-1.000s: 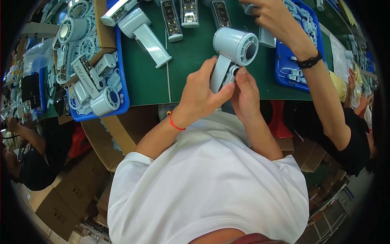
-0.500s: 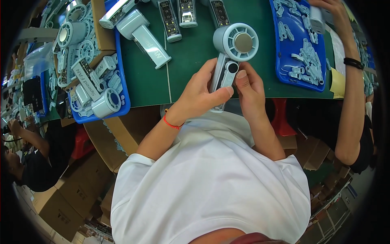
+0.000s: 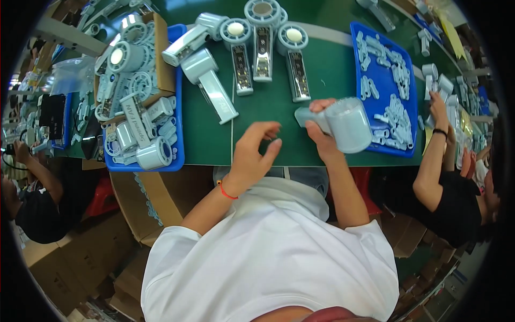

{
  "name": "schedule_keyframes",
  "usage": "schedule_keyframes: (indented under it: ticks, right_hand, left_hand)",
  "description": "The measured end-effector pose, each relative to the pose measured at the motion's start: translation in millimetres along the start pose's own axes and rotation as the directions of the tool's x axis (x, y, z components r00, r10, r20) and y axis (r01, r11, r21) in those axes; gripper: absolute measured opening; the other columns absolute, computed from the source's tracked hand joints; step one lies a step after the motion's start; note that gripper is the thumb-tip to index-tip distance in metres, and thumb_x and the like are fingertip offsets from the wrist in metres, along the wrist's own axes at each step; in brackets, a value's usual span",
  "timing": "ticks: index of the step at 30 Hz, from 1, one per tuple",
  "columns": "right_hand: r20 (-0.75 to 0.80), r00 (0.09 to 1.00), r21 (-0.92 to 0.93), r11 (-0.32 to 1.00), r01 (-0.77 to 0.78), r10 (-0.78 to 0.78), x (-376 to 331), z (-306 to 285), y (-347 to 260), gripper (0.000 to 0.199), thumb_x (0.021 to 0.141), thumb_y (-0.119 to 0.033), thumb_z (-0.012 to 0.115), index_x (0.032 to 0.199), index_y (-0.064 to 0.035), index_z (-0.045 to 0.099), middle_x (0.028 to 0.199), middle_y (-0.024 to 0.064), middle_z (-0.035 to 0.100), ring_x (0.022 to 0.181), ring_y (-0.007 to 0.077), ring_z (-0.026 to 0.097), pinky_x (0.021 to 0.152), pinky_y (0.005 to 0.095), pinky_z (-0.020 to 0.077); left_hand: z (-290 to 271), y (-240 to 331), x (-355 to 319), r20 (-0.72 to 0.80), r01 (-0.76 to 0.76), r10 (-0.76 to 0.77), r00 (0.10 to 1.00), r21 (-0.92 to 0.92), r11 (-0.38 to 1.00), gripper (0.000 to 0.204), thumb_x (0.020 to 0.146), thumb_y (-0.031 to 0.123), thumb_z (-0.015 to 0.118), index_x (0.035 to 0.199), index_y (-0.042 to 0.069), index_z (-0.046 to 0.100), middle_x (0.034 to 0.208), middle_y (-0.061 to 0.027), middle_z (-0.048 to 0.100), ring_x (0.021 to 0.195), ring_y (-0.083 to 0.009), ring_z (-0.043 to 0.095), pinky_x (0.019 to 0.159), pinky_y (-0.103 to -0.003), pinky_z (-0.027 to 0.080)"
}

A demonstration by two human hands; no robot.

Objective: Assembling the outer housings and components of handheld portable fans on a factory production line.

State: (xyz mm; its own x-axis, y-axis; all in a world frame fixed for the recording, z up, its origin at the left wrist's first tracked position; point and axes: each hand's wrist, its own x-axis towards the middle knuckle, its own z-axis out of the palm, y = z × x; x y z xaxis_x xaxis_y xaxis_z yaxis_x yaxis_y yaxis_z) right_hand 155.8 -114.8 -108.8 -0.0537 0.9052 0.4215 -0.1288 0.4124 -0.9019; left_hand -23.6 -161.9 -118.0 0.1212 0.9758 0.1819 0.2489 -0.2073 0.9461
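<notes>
My right hand (image 3: 323, 140) is closed around the handle of a pale blue handheld fan (image 3: 351, 126). The fan lies sideways over the table's near edge, its round head to the right and its handle pointing left. To the left of it, my left hand (image 3: 250, 153) hovers with nothing in it, the fingers loosely bent and the thumb apart. Beyond my hands, several more fans stand in a loose fan-out on the green table, among them one with a circuit-board handle (image 3: 298, 75) and one lying with its smooth handle (image 3: 217, 97) toward me.
At left, a blue tray (image 3: 179, 145) and a cardboard box (image 3: 161, 51) are heaped with fans and parts. A second blue tray (image 3: 357, 64) at right holds small pale blue pieces (image 3: 397, 115). Co-workers sit on both sides; one's forearm (image 3: 429, 155) reaches to the table at right.
The fan has swung from upright to sideways and moved right in my right hand. My left hand has let go and drawn left. The view has tilted toward the table's far side.
</notes>
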Motion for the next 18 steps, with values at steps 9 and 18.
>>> schedule_keyframes:
  ticks: [9,18]
  right_hand:
    - [0.163,0.985,-0.628,0.763,0.153,-0.063,-23,-3,1,0.024,0.075,-0.011,0.07,0.095,-0.0067,0.057,0.095,0.0049,0.056,0.09,0.02,0.053,0.082,0.0311,0.042]
    - [0.45,0.836,-0.88,0.317,0.354,0.316,-31,12,-14,0.071,0.061,-0.02,0.077,0.122,-0.0055,0.046,0.111,0.0096,0.053,0.107,0.028,0.049,0.089,0.036,0.0366]
  left_hand:
    - [8,13,-9,-0.016,-0.149,0.151,0.988,0.103,0.983,0.013,0.079,-0.001,0.059,0.092,0.0,0.061,0.082,-0.0115,0.06,0.076,-0.0224,0.06,0.068,-0.03,0.048]
    - [17,37,-36,0.015,-0.659,0.707,0.707,0.375,0.652,0.023,0.066,0.006,0.066,0.089,0.005,0.064,0.089,-0.008,0.06,0.085,-0.0253,0.057,0.074,-0.04,0.044]
